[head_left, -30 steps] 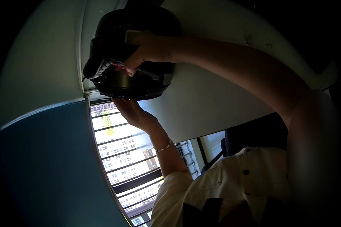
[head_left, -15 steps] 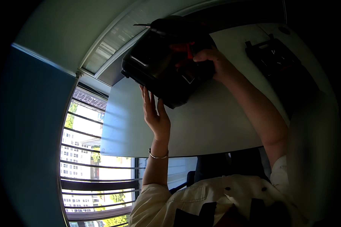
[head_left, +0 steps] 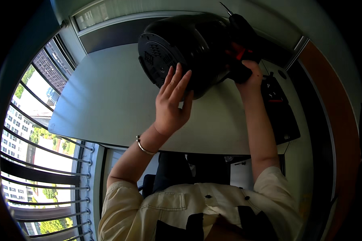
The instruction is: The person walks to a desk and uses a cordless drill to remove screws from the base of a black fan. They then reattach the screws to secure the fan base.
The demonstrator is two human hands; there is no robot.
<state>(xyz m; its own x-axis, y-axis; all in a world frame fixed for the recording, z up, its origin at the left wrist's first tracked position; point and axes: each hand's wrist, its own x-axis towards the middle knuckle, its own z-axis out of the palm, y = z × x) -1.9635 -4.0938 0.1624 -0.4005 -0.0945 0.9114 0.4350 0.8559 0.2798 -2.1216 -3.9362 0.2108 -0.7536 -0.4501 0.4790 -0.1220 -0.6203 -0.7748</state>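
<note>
A bulky black appliance [head_left: 195,46], shaped like an air fryer, lies on its side at the far middle of the table. Its round vented base [head_left: 153,56] faces left. My left hand [head_left: 171,106] has its fingers outstretched and lies against the near edge of that base. In my right hand [head_left: 252,76] is the grip of a black and red power screwdriver [head_left: 243,28], beside the appliance's right end. The thin bit points up and to the left, clear of the appliance. Parts of the right fingers are hidden behind the grip.
A dark open tool case [head_left: 274,90] with small metal pieces lies on the right of the pale table [head_left: 104,92]. A low partition [head_left: 120,36] runs behind the table. Barred windows [head_left: 44,132] are on the left, and a brown panel [head_left: 330,92] stands at the right.
The whole view has shifted and brightened. The appliance now shows its base. My left hand has moved up onto the base's edge, and the screwdriver's bit has swung from leftward to upward.
</note>
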